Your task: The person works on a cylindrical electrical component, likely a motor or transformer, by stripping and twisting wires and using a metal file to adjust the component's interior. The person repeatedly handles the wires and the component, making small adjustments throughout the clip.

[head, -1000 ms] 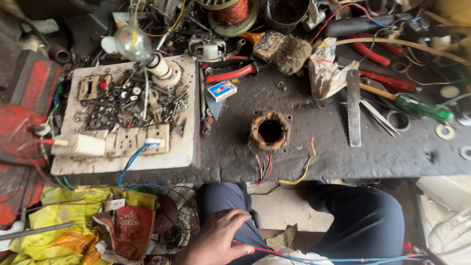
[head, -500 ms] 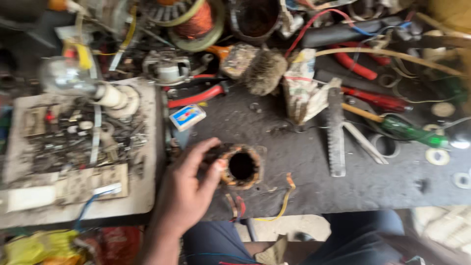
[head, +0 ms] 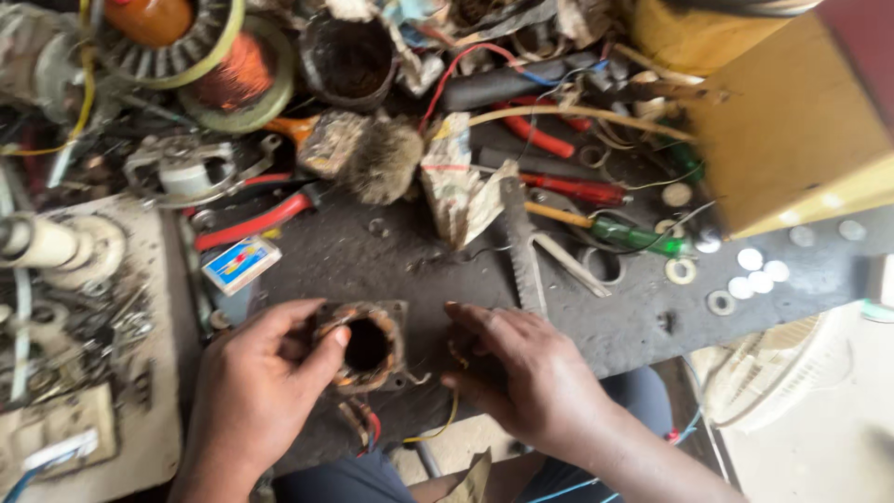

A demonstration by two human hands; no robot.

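A small motor stator (head: 365,346) with copper windings and a round hole lies near the front edge of the dark workbench (head: 596,317). My left hand (head: 256,387) grips its left side, thumb on the rim of the hole. My right hand (head: 526,377) rests palm down just right of the stator, fingertips touching its side. Red and yellow wires (head: 424,433) hang from the stator over the bench edge.
Red-handled pliers (head: 251,222), a small matchbox (head: 240,265), a brush (head: 382,160), a metal file (head: 521,247), a green-handled screwdriver (head: 633,235), copper wire spools (head: 228,79), washers (head: 754,275) and a yellow box (head: 792,121) crowd the bench. A board with parts (head: 74,354) lies left.
The view has swung right and closer. My left hand came up from my lap onto the stator, and my right hand has come in beside it.
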